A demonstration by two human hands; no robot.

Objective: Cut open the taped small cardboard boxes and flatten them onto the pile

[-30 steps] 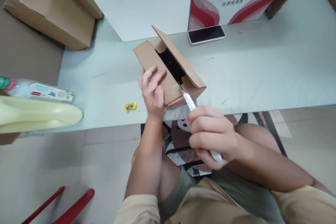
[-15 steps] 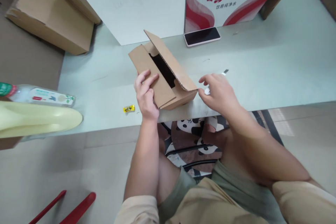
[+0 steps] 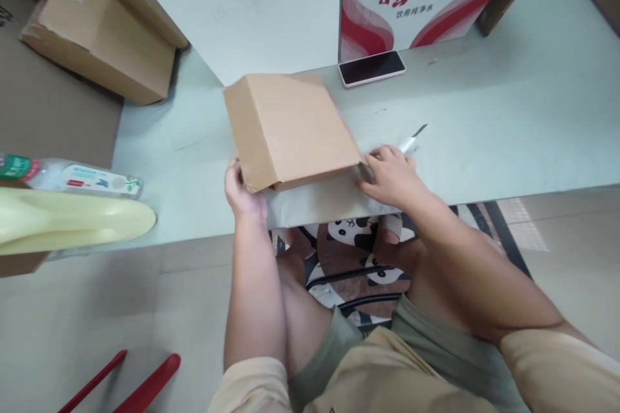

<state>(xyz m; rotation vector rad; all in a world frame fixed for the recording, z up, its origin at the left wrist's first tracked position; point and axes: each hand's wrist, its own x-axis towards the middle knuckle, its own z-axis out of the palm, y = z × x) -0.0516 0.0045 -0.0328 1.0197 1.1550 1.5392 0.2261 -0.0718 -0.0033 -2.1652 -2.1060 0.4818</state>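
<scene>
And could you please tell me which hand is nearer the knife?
Right: the right hand is at the knife, partly hiding it, while the left hand is farther off, at the near left corner of the box.

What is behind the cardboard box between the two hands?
A white box stands behind the cardboard box, its lower edge partly hidden; anything lying directly behind cannot be seen.

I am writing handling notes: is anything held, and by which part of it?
The small cardboard box: the left grip holds its near left corner. The right grip is at the near right corner; whether it holds cannot be told.
</scene>
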